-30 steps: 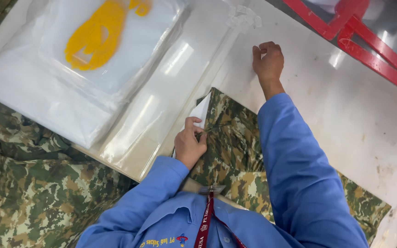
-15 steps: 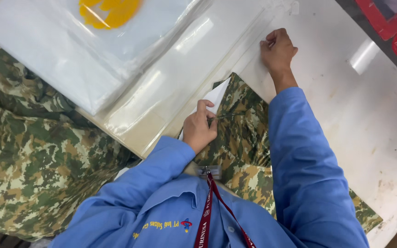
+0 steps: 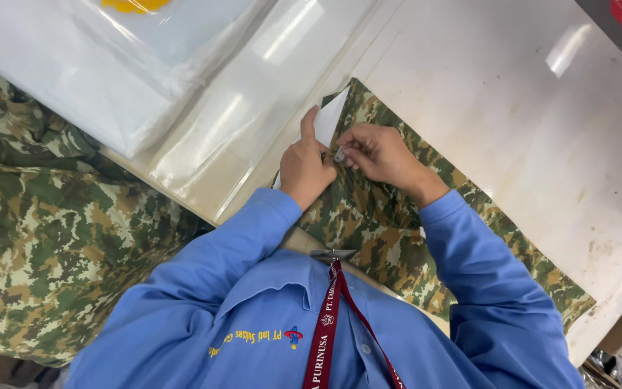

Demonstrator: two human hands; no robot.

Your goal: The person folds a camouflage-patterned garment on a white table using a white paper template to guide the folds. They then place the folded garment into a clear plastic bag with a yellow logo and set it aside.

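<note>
Slanting up-left, the white tag (image 3: 327,121) points away from both hands.

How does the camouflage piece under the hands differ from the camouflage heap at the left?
The camouflage piece lies flat on the white table, with a white tag at its corner; both hands work there. The camouflage heap is rumpled, larger and untouched. Both share one pattern.

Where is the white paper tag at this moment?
In the head view, the white paper tag sits near centre frame, on the camouflage garment's upper corner, just above the left hand and beside the right hand.
</note>
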